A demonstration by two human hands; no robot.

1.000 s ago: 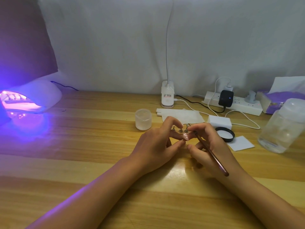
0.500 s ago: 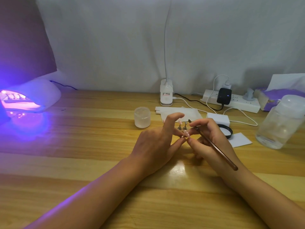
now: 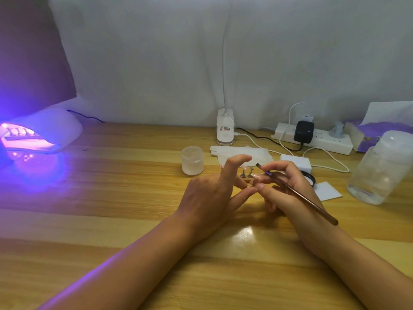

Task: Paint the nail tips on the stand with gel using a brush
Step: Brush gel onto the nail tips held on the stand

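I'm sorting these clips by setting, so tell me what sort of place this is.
Probably a home nail-art desk rather than a salon. A lit curing lamp glows purple on the wooden table, the right hand holds a brush over nail tips, and a power strip lies against a draped sheet.

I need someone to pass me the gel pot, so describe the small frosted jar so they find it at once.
Start at the white clip lamp base by the back wall of the wooden table. Nearer and slightly left stands the small frosted round jar, just beyond the left hand. Unlike the large clear plastic bottle far right, it is short and milky.
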